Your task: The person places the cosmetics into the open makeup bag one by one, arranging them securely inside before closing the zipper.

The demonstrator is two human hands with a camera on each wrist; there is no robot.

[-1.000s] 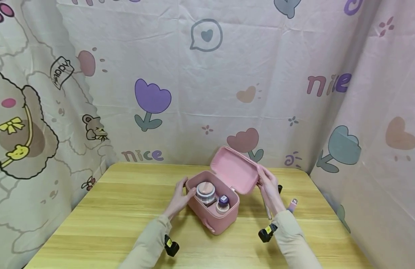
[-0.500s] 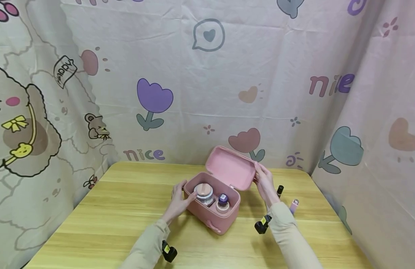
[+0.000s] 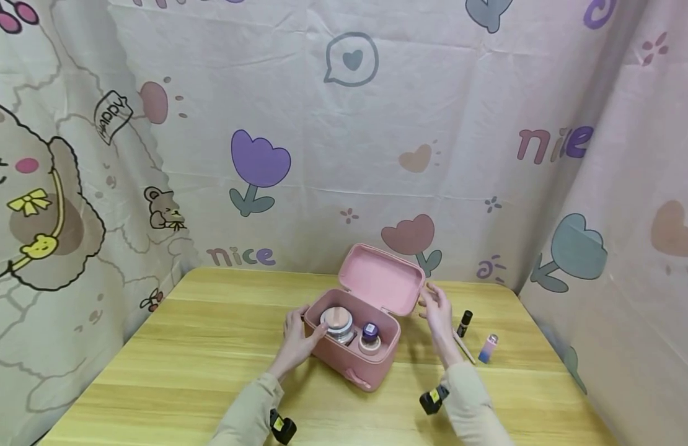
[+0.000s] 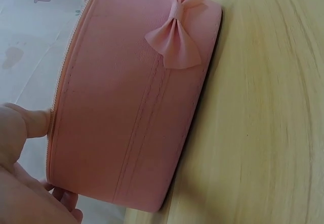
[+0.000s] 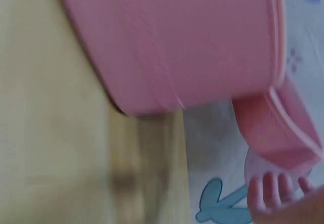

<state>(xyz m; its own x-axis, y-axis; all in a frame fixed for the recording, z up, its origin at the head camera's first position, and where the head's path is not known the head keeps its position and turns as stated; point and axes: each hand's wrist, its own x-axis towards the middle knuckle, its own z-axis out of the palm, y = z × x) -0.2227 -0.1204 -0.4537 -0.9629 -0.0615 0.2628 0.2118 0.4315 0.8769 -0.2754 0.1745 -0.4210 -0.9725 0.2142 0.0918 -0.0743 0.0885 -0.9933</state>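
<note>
With the case (image 3: 339, 360) open on the table (image 3: 221, 322), my left hand (image 3: 295, 344) grips its rim, my right hand (image 3: 437, 310), loose-fingered, holds nothing beside its lid (image 3: 383, 280); opening seems nearly done, the next move calling for steadiness.

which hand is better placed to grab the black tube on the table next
Probably the right hand: it looks loosely open beside the raised lid and is nearer the black tube. The left hand holds the pink case by its opposite end.
</note>
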